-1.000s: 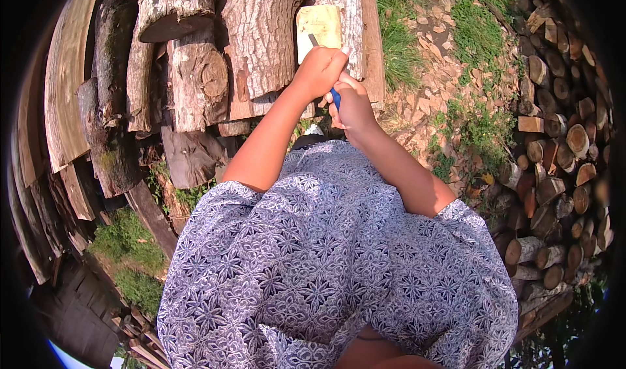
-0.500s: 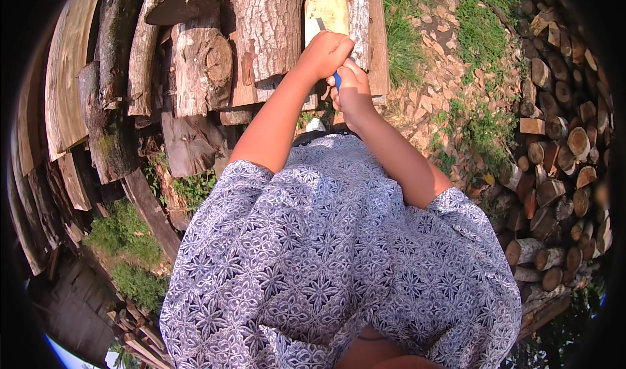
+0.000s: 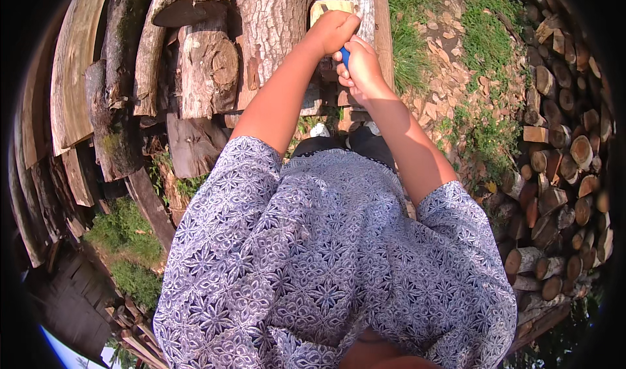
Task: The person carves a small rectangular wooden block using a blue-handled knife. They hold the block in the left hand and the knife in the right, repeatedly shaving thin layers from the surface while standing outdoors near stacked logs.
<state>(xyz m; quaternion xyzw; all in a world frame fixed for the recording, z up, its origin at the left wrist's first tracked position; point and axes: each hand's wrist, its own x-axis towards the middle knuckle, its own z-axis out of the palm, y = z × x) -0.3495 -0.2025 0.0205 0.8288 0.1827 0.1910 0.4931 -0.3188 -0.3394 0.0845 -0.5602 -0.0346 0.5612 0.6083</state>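
Seeing the right hand [image 3: 362, 64] clamped on the tool [image 3: 345, 55] by its blue handle, left hand [image 3: 334, 31] wrapped further up, blade [image 3: 325, 8] over the block [image 3: 338, 5] on the logs [image 3: 277, 30]. Looks mid-job, but the block's too hidden to judge what's done or left.

Firewood [image 3: 582, 150] stacked along the right edge of the ground [image 3: 445, 2]; dry leaves [image 3: 427, 102] and grass [image 3: 407, 49] to its left; logs [image 3: 205, 75] and a plank [image 3: 78, 62] toward the left edge.
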